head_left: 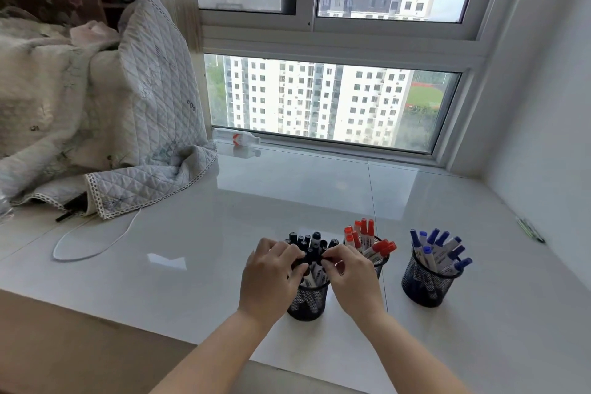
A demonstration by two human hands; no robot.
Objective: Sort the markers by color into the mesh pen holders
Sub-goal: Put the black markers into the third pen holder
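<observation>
Three black mesh pen holders stand in a row on the white sill. The left holder (308,301) is packed with black-capped markers (311,241). The middle holder (380,264) carries red-capped markers (367,233), and the right holder (425,285) carries blue-capped markers (438,249). My left hand (271,275) and my right hand (350,275) meet over the left holder, with the fingers of both curled around the black markers' upper ends. The hands hide much of that holder's rim.
A quilted blanket (128,125) is heaped at the left, with a white cable (80,246) looping out from under it and a dark pen (70,208) at its hem. A plastic bottle (238,139) lies by the window. A green pen (529,230) rests near the right wall.
</observation>
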